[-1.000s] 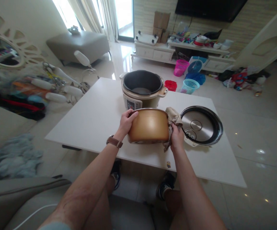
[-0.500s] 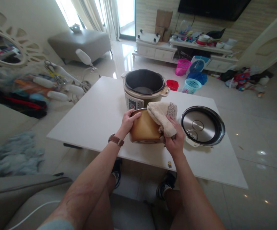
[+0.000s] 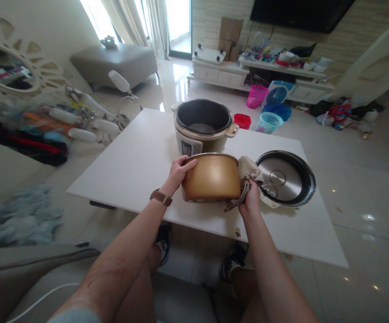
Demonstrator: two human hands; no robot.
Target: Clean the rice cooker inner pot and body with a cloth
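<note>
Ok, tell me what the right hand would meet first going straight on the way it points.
Past the cloth it holds, the right hand would probably meet the golden pot's right side first, though depth there is unclear.

The cloth (image 3: 249, 169) no longer spreads across the front of the golden pot (image 3: 211, 177), as it does half a second earlier. It now bunches above the right hand (image 3: 250, 199), at the pot's right side, a loose end trailing below and left of that grip. The pot's front wall shows bare left of the grip, which sits farther out.
</note>
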